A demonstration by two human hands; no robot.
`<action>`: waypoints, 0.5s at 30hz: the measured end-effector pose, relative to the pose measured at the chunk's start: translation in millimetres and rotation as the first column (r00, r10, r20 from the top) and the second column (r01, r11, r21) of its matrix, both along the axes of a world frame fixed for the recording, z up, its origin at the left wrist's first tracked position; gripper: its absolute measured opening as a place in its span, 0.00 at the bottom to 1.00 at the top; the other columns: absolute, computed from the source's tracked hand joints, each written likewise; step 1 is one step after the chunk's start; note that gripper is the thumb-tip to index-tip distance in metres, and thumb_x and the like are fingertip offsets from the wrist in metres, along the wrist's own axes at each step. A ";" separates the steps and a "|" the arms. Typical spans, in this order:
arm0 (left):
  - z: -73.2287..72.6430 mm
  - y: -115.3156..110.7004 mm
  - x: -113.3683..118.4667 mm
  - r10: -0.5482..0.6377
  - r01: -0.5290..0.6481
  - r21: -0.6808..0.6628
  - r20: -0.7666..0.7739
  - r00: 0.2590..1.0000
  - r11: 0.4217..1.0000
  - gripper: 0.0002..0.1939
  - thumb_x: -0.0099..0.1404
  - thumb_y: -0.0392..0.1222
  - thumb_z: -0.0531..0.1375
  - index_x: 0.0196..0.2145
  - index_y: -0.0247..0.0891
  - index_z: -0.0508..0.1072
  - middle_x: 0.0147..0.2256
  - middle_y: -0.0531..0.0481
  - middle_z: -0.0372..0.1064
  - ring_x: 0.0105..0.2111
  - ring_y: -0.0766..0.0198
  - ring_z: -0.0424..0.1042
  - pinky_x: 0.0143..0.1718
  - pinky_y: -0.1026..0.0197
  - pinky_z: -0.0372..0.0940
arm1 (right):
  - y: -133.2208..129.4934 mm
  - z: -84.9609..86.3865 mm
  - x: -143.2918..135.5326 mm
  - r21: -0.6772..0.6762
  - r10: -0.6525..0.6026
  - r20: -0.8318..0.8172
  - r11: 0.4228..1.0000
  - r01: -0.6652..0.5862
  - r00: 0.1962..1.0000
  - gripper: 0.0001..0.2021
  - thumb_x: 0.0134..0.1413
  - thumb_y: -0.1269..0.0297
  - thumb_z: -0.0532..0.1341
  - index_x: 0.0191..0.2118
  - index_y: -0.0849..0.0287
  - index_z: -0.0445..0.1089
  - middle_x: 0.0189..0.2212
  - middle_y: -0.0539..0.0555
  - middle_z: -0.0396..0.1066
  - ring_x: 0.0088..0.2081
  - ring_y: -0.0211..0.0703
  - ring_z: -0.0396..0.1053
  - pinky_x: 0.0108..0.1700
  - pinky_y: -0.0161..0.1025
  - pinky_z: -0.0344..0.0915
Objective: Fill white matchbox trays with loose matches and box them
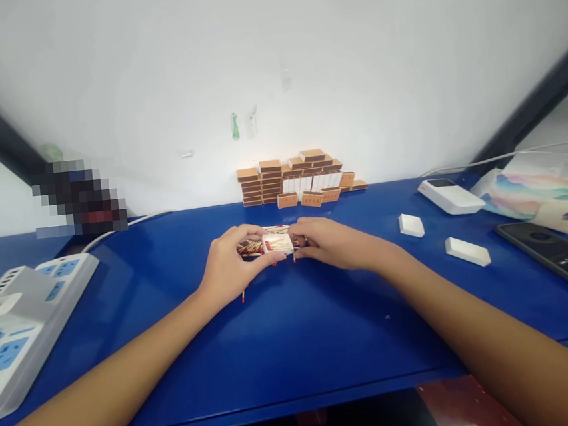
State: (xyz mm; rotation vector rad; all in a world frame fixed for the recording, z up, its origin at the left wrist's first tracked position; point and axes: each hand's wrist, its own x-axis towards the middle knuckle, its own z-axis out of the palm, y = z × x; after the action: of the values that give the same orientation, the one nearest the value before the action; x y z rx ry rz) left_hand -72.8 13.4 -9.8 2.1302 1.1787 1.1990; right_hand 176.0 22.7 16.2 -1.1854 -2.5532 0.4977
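Observation:
A small white matchbox tray (277, 243) with red-tipped matches in it sits between my two hands, low over the blue table. My left hand (231, 261) is closed on its left side, thumb along the front and fingers behind. At the right end, my right hand (330, 242) pinches the tray with thumb and fingertips; the fingers partly hide that end. A heap of loose matches (251, 247) lies behind and left of the tray, partly covered by my left hand. One stray match (243, 296) rests on the table below my left hand.
Stacked matchboxes (271, 181) stand against the wall, several upright or leaning in front. To the right are two small white blocks (410, 225), a white device (449, 196), a plastic packet (527, 189) and a phone (554, 257). A large power strip (70, 287) lies left.

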 end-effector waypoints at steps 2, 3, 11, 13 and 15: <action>0.7 0.2 -0.1 0.005 -0.005 0.001 -0.004 1.000 1.000 0.21 0.56 0.54 0.76 0.43 0.43 0.79 0.46 0.46 0.82 0.44 0.51 0.82 0.49 0.49 0.75 | 0.7 -3.8 -2.7 0.003 0.008 -0.016 1.000 -0.008 1.000 0.06 0.66 0.72 0.62 0.37 0.57 0.67 0.34 0.51 0.65 0.36 0.43 0.63 0.38 0.38 0.57; 1.0 0.4 -0.1 0.005 -0.005 0.000 -0.006 1.000 1.000 0.21 0.57 0.54 0.76 0.43 0.43 0.79 0.46 0.46 0.82 0.44 0.51 0.82 0.49 0.49 0.74 | 0.9 -5.4 -3.7 0.004 0.007 -0.019 1.000 -0.007 1.000 0.06 0.67 0.71 0.61 0.36 0.57 0.67 0.34 0.51 0.65 0.35 0.43 0.63 0.38 0.38 0.57; 3.9 1.8 -0.3 0.020 -0.020 -0.027 0.016 1.000 0.999 0.20 0.57 0.53 0.76 0.43 0.43 0.80 0.43 0.48 0.82 0.44 0.52 0.82 0.46 0.53 0.74 | -0.2 -9.0 -5.2 0.031 -0.026 -0.031 0.999 0.027 0.999 0.09 0.67 0.64 0.65 0.35 0.58 0.67 0.34 0.51 0.65 0.33 0.42 0.62 0.36 0.38 0.56; 4.0 2.0 -0.6 0.029 -0.028 -0.019 0.019 0.999 0.999 0.21 0.56 0.53 0.76 0.43 0.42 0.80 0.43 0.48 0.82 0.44 0.52 0.82 0.46 0.53 0.73 | 0.0 -8.5 -4.7 0.037 -0.035 -0.023 0.999 0.035 0.999 0.07 0.66 0.64 0.66 0.37 0.58 0.69 0.35 0.52 0.66 0.34 0.42 0.63 0.36 0.38 0.56; 3.7 2.3 -0.7 0.037 -0.037 -0.004 0.020 0.999 0.999 0.21 0.57 0.54 0.76 0.43 0.42 0.80 0.43 0.48 0.82 0.44 0.52 0.82 0.46 0.53 0.73 | 0.0 -7.5 -4.5 0.017 -0.045 -0.009 0.999 0.046 0.999 0.06 0.67 0.64 0.65 0.37 0.58 0.70 0.35 0.52 0.66 0.34 0.42 0.63 0.36 0.37 0.56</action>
State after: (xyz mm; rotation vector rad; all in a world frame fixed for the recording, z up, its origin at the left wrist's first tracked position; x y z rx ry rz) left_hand -73.5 15.7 -6.1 2.0978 1.2154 1.2298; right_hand 171.5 22.8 8.7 -1.2297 -2.5122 0.4683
